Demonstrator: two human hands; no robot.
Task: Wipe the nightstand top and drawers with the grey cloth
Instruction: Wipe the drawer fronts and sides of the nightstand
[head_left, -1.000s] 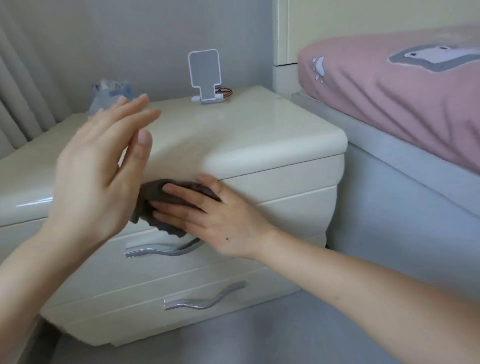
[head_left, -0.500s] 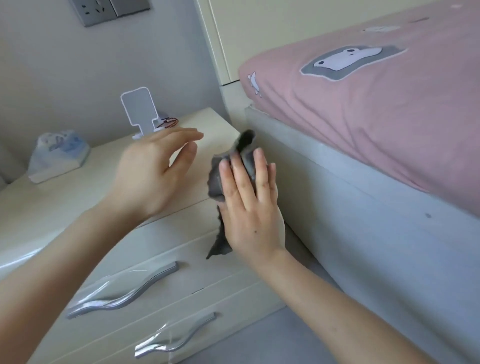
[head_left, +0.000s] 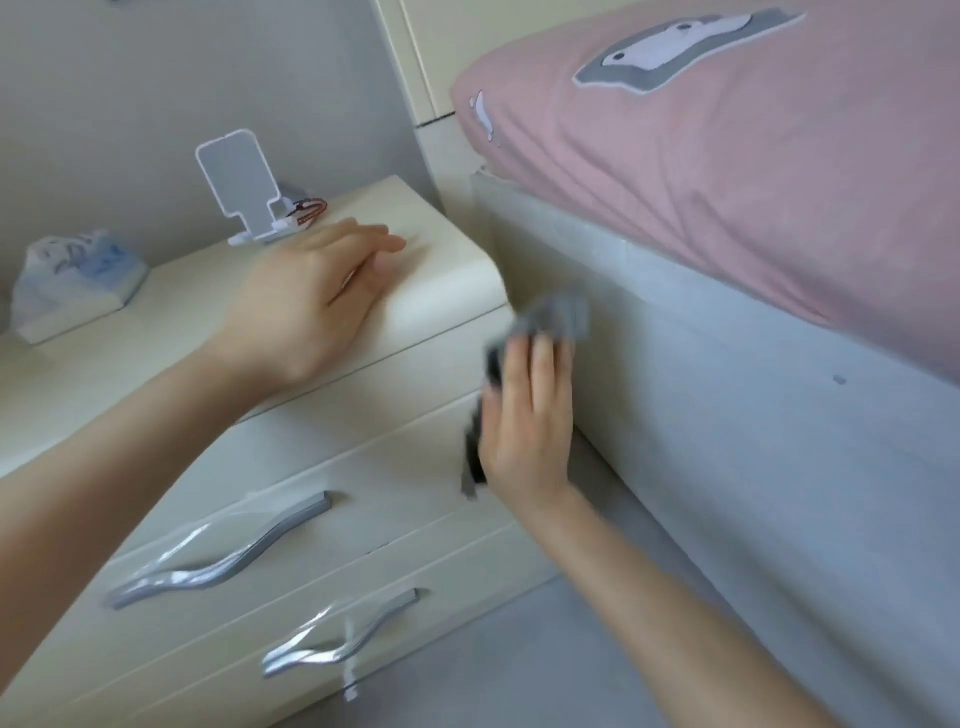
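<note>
Right hand (head_left: 524, 431) presses the grey cloth (head_left: 553, 317) flat against the right side of the nightstand (head_left: 311, 467), at the corner next to the bed frame (head_left: 727, 389). Fingers straight, cloth pinned under the palm, its edges sticking out above the fingertips and left of the hand; cloth and hand motion-blurred. Left hand (head_left: 306, 296) lies palm down on the top surface near its right front edge, grip released, holding nothing. Far on the surface: a white phone stand (head_left: 241, 182) and, left, a tissue pack (head_left: 72, 280). Two drawers with wavy silver handles, upper handle (head_left: 223, 556), lower handle (head_left: 337, 634). Pink bedsheet (head_left: 727, 166) at right.
</note>
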